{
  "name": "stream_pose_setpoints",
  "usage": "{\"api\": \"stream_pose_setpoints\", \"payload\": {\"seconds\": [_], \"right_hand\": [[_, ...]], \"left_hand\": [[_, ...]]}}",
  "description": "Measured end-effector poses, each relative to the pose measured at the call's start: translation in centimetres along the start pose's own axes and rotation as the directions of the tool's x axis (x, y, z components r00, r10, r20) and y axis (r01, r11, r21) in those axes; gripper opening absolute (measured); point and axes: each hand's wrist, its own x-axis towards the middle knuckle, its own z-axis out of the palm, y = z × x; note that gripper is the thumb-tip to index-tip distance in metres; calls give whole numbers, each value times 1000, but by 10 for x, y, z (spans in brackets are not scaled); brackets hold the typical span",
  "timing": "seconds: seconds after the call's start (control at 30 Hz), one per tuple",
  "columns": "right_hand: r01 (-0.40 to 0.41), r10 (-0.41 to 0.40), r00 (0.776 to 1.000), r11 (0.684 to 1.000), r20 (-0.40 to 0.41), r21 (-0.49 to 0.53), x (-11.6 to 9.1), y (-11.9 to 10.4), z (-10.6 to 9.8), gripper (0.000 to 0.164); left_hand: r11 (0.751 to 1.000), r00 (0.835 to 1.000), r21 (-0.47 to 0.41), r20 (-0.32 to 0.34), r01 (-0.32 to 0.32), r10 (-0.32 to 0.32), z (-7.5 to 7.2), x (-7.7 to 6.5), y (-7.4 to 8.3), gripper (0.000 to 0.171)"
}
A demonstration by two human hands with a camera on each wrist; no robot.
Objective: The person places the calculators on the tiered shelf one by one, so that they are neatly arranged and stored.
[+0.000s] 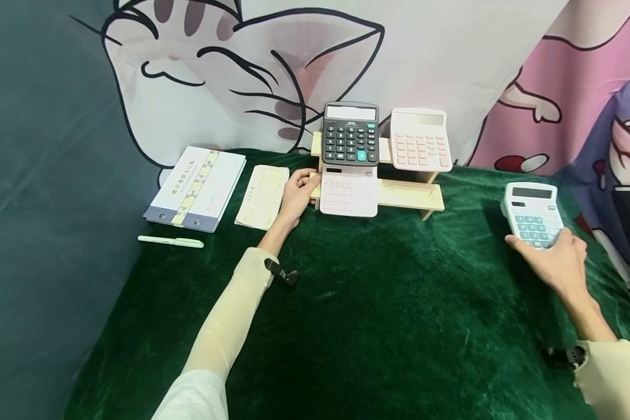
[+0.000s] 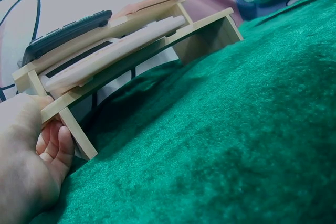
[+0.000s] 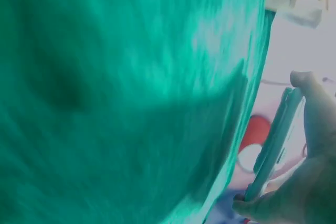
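Note:
My left hand point(image 1: 294, 198) grips the left end of a two-tier wooden stand point(image 1: 409, 194), with its thumb over the lower board and fingers curled beneath, as the left wrist view shows. A black calculator point(image 1: 350, 133) and a pale pink calculator point(image 1: 421, 140) lean on the upper tier. Below the black one, a white calculator point(image 1: 349, 193) with pink keys rests on the lower tier's left half. Off to the right, my right hand point(image 1: 562, 262) holds a white calculator with blue keys point(image 1: 532, 213) by its sides. In the right wrist view this calculator point(image 3: 275, 140) is raised above the cloth.
Green velvet cloth point(image 1: 378, 303) covers the table. Left of the stand lie a yellowish paper pad point(image 1: 261, 195), a white account book point(image 1: 194, 189) with a patterned band, and a capped white pen point(image 1: 170, 241). A cartoon-printed curtain point(image 1: 304, 52) hangs right behind the stand.

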Motion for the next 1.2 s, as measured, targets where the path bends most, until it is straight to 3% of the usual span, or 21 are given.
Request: {"api": "stream_pose_setpoints", "payload": {"seconds": [0.2, 0.33, 0.63, 1.03, 1.2], "right_hand": [[152, -152, 988, 988, -26, -1, -26, -18, 12, 103], [199, -200, 979, 980, 33, 17, -40, -33, 19, 113], [333, -331, 940, 943, 84, -2, -57, -71, 29, 119], [458, -457, 885, 889, 90, 7, -61, -112, 40, 122], [479, -477, 872, 878, 114, 5, -57, -124, 46, 123]], "left_hand": [[1000, 1000, -3, 2, -8, 8, 2, -1, 3, 32], [1000, 1000, -9, 8, -13, 13, 0, -2, 4, 32], [1000, 1000, 0, 12, 0, 0, -2, -2, 3, 34], [1000, 1000, -10, 12, -1, 1, -1, -1, 2, 34], [1000, 1000, -13, 11, -6, 6, -1, -1, 1, 34]]}}
